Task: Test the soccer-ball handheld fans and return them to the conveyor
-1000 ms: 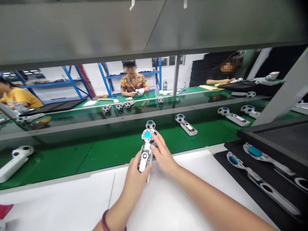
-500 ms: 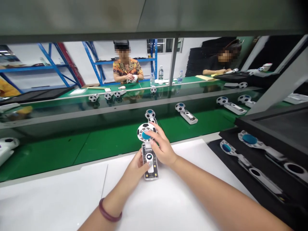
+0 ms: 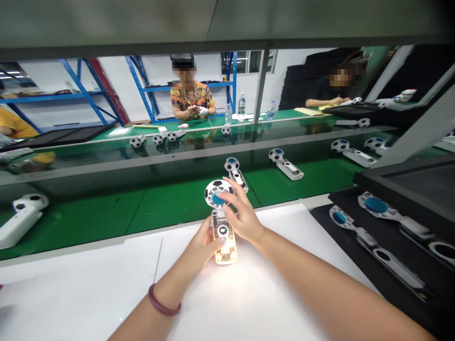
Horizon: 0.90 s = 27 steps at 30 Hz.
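Observation:
A small handheld fan point(image 3: 219, 194) with a football-patterned round head and a blue centre is held upright in front of me, above the white tabletop. Its clear body shows a round display, and a warm light glows from the lower part. My left hand point(image 3: 206, 242) is wrapped round the body, its thumb pressing on the front below the display. My right hand point(image 3: 245, 219) grips the head from the right side, with fingertips on the front and the rim. Just behind it, another such fan point(image 3: 237, 177) lies on the green belt.
The green conveyor belt point(image 3: 99, 213) runs across, carrying several more fans. At right, a black tray point(image 3: 337, 246) bears fans, beside a grey post. A white fan point(image 3: 24, 218) lies at left. Across the belt sit two co-workers; one person's hands point(image 3: 197, 111) hold a white item.
The fan's body has lit up with a warm glow. Fans on the belt appear further right, and the left white one shows more fully. My hands keep the same grip.

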Motion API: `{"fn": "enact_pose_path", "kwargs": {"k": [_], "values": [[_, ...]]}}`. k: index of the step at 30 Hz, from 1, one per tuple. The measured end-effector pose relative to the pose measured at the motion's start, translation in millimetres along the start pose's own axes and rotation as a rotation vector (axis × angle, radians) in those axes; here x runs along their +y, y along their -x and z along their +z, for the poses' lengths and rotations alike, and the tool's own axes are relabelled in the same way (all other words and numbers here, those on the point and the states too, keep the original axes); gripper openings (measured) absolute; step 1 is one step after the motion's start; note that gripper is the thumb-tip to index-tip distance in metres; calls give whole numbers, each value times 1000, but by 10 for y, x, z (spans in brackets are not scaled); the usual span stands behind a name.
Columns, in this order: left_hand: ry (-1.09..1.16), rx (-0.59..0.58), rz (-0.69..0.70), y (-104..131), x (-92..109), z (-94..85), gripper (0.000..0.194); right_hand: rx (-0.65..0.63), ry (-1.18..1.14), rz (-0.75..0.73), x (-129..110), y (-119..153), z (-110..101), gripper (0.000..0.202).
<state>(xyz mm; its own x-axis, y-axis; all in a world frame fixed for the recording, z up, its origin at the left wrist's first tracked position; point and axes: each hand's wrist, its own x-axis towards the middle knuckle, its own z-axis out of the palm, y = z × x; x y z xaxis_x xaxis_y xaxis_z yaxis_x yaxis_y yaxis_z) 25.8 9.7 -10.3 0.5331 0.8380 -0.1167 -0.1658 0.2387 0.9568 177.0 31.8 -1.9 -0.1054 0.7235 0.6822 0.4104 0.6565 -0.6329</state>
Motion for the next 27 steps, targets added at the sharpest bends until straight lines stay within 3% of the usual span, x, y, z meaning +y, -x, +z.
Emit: {"fn": "enact_pose_path", "kwargs": {"k": [10, 27], "values": [[-45, -9, 31, -4, -32, -15, 56, 13, -38, -27, 11, 3, 18, 34], [-96, -79, 98, 0, -22, -36, 69, 1, -26, 3, 6, -10, 30, 34]]}}
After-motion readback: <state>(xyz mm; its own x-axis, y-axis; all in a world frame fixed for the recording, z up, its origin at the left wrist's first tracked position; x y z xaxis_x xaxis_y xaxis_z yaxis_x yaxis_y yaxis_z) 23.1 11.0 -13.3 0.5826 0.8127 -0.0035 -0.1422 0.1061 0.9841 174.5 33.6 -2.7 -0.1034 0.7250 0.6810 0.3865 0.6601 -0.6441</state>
